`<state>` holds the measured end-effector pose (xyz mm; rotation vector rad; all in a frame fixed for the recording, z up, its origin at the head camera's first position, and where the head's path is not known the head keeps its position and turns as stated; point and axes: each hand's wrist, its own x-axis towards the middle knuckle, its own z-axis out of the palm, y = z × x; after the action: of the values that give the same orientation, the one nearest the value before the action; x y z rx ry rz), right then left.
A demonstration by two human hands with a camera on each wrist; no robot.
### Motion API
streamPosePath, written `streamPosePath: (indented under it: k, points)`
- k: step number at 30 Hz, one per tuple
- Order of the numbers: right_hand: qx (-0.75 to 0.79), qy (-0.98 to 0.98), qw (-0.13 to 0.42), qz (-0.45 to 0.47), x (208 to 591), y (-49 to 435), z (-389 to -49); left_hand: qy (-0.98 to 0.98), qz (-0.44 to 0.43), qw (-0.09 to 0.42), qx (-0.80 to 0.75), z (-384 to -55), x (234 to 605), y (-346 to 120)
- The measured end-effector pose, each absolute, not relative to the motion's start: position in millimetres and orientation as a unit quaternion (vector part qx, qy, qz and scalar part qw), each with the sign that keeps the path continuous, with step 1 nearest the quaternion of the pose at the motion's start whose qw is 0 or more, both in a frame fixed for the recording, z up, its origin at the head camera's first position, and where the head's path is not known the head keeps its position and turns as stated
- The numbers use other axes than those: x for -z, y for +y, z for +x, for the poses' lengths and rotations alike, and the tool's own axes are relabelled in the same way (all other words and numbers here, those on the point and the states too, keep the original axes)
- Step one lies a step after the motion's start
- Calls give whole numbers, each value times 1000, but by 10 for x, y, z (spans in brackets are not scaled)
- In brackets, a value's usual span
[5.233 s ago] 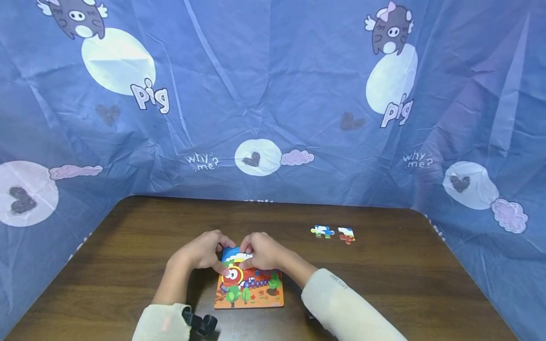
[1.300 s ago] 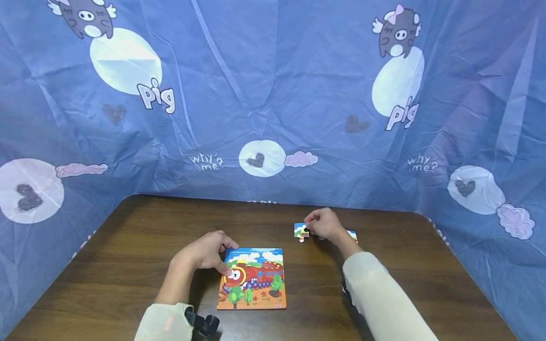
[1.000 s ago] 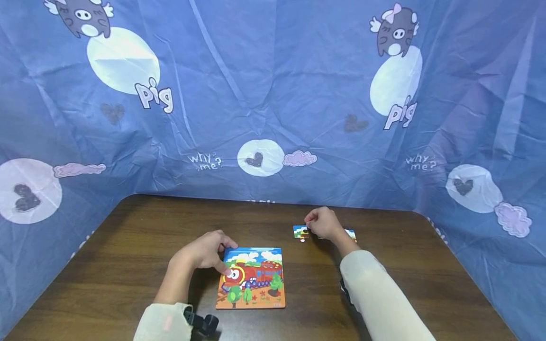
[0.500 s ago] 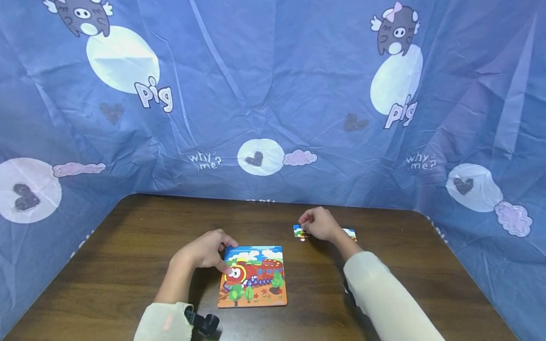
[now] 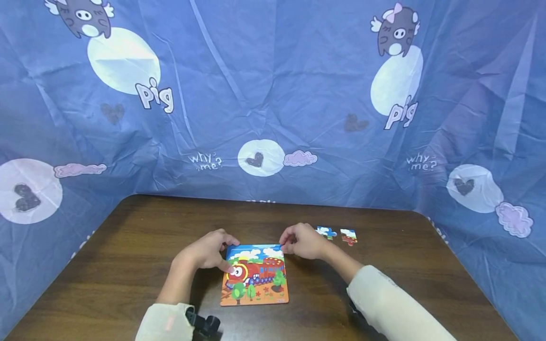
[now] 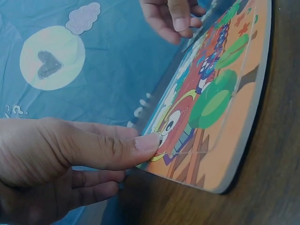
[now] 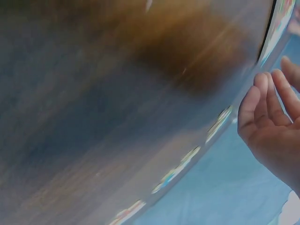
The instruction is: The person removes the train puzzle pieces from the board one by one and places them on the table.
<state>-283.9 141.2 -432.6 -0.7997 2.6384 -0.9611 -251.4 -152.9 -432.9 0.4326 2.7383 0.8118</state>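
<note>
A square jigsaw puzzle [image 5: 258, 277] with a red cartoon train lies on the table. At its upper left, my left hand [image 5: 206, 251] grips it, thumb on the picture and fingers at the top edge. The left wrist view shows this thumb [image 6: 147, 143] on the puzzle's left side, fingers beyond the edge. My right hand [image 5: 304, 241] is at the puzzle's upper right corner with relaxed, bent fingers. Nothing shows between its fingers and thumb in the right wrist view, where this hand [image 7: 269, 112] is beside the puzzle's edge [image 7: 276, 33]. Contact there is unclear.
Loose puzzle pieces lie right of the puzzle: a blue, white and green one [image 5: 326, 232] and a white and red one [image 5: 348, 236]. The right wrist view shows another piece [image 7: 219, 124] in that row. A patterned blue cloth [image 5: 273, 118] hangs behind the table.
My right hand has left a loose piece among the others and moved left and nearer to the puzzle's upper right corner. The left hand keeps its place on the puzzle.
</note>
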Motion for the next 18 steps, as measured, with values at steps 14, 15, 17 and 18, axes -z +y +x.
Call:
streamPosePath:
  k: [14,15,17,18]
  points:
    - [222,910,118,-331,4391,1311,-2537,943,137,127,-276,-2491,4308,-1508]
    - [219,910,112,-335,4395,1310,-2530,943,137,125,-275,-2490,4303,-1506]
    - [214,908,103,-344,4399,1306,-2516,945,141,119,-270,-2486,4285,-1502]
    - [212,907,99,-349,4400,1302,-2509,946,143,115,-268,-2482,4269,-1497]
